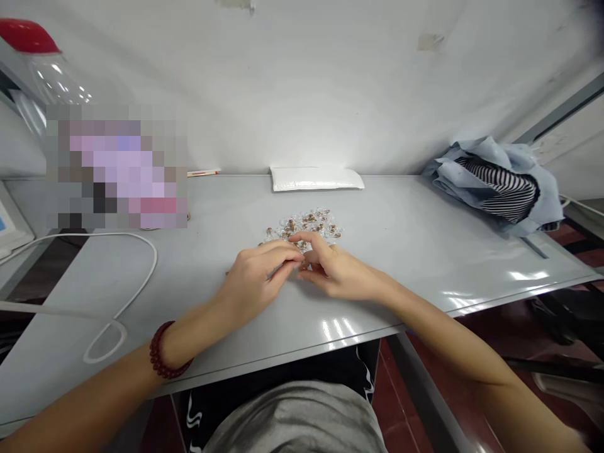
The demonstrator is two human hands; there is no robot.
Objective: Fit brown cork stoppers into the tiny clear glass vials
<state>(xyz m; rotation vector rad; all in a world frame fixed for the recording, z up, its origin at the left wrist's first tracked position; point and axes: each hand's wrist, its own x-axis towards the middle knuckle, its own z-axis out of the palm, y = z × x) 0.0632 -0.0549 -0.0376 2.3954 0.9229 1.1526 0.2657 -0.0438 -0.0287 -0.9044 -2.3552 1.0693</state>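
Note:
A loose pile of small clear pieces with brown parts [309, 221] lies on the grey table, just beyond my hands. My left hand [259, 267], coming in from the left with a dark red bead bracelet [163, 352] on its wrist, is closed in a pinch, thumb against fingers. Its fingertips meet those of my right hand [333, 267], whose thumb and fingers curl inward around the same spot. Something small and clear seems to be between the fingertips, but it is too small and too covered to make out.
A white padded packet [316, 178] lies against the wall, with a thin pen-like stick [202, 173] to its left. Crumpled light blue and striped cloth [500, 182] sits at the right. A white cable [153, 264] loops at the left, below a red-capped clear bottle [56, 72].

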